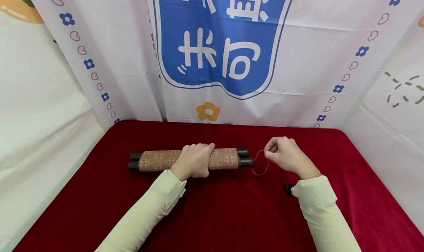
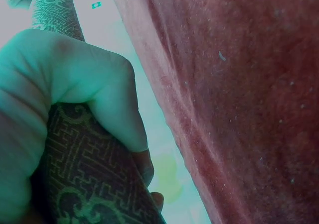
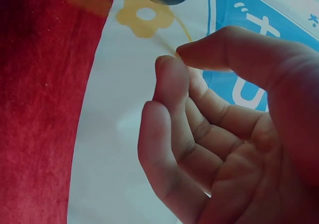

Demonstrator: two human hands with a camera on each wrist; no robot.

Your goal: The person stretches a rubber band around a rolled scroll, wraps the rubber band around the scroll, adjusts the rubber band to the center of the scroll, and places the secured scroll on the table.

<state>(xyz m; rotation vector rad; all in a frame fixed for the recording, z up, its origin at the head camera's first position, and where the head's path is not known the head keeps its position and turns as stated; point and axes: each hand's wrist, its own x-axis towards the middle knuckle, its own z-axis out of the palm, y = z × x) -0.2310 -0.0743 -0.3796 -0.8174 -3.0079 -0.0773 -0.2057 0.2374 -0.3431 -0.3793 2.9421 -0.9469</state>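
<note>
A rolled scroll (image 1: 160,160) in brown patterned cloth lies crosswise on the red table, with two dark roller ends showing at each side. My left hand (image 1: 193,160) grips it around the middle from above; the left wrist view shows the thumb bent over the scroll's patterned cloth (image 2: 89,169). To the right of the scroll, my right hand (image 1: 286,156) pinches a thin yellowish-brown rubber band (image 1: 258,175) between thumb and forefinger. The band hangs as a loose loop beside the right roller ends (image 1: 246,162). Whether it passes around a roller end, I cannot tell.
Red velvet cloth (image 1: 232,215) covers the table. A white printed curtain (image 1: 308,60) with a blue panel stands behind the table's far edge, and white curtains hang at both sides. Small dark objects (image 1: 288,189) show at both wrists.
</note>
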